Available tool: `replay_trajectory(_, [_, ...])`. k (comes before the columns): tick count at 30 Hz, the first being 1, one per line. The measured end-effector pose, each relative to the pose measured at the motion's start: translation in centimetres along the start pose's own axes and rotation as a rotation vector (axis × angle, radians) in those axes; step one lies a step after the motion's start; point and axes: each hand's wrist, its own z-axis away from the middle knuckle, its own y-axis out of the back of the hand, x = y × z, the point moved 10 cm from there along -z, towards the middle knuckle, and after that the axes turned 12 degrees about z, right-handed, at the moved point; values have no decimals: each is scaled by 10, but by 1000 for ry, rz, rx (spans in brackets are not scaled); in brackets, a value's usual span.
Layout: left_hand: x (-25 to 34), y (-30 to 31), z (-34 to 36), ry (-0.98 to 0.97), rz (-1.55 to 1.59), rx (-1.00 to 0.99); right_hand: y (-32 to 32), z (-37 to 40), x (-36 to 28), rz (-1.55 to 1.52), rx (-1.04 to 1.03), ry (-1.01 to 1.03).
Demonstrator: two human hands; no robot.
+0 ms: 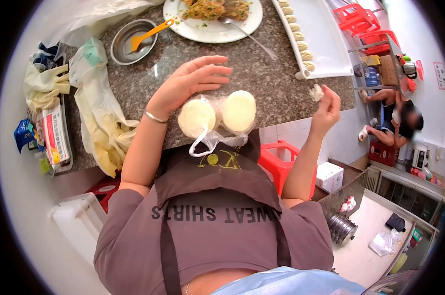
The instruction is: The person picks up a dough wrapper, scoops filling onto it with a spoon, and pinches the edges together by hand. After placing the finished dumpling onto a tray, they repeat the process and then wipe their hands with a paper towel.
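Note:
My left hand (pixel 195 77), with a bracelet at the wrist, hovers over the counter with its fingers stretched out and nothing in them. Just below it are two stacks of round dough wrappers, a left stack (pixel 197 118) and a right stack (pixel 238 111), in clear plastic at the counter's front edge. My right hand (pixel 326 109) pinches a small whitish dumpling (pixel 316 92) between thumb and fingers, off the counter's right side. Above that hand lies a white tray (pixel 325 37) with a row of pleated dumplings (pixel 300 45) along its left side.
A white plate (pixel 175 25) of filling holds a metal spoon (pixel 252 39). Left of it stands a metal bowl (pixel 118 48) with an orange-handled scraper (pixel 151 33). Gloves (pixel 102 105) and a box (pixel 55 132) lie farther left. A person (pixel 392 118) sits at the right, beyond a red stool (pixel 276 160).

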Motion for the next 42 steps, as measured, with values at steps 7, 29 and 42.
replay_trajectory(7, [-13, -18, 5, 131, -68, -98, -103, 70, -119, -11, -680, 262])
replay_trajectory(29, [-2, -26, 6, 4, 90, -214, -92, 28, -149, -688, -686, -122])
replay_trajectory(42, [22, -11, 4, -243, 154, -50, -118, 23, -189, -368, -644, 173])
